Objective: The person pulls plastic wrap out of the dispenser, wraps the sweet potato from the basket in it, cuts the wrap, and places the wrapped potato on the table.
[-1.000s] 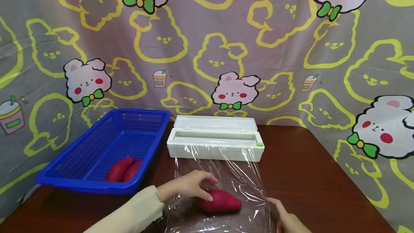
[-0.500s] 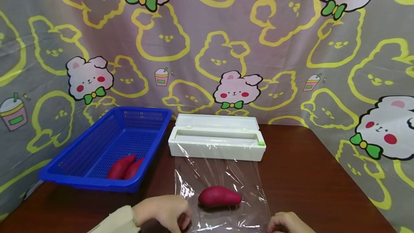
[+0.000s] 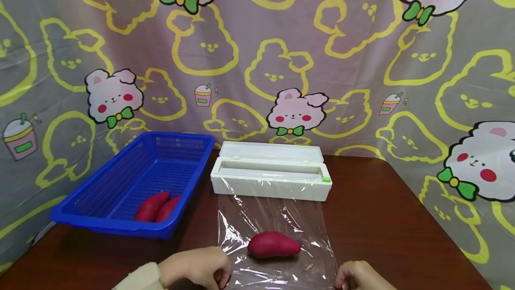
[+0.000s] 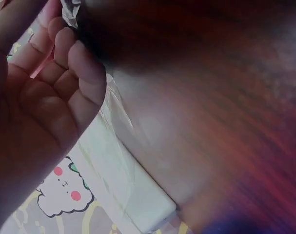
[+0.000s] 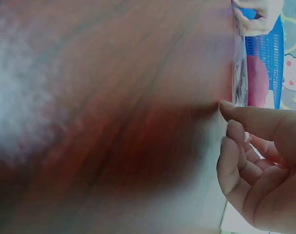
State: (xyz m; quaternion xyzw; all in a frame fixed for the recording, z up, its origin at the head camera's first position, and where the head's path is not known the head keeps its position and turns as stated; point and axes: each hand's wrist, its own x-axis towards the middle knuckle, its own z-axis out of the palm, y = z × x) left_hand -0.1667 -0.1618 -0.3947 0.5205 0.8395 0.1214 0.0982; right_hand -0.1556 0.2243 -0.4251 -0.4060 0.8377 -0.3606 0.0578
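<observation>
Curled hands (image 3: 203,265) (image 3: 360,276) on clear film (image 3: 270,216)

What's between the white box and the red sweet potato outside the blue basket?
Only clear plastic wrap, stretching from the white box toward the red sweet potato, with the brown table showing through. The head view shows this.

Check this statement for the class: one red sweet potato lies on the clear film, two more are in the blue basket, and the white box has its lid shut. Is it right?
Not quite: the lid of the white box is open, tipped back, as the head view shows. One red sweet potato lies on the clear film, and two more are in the blue basket.
</observation>
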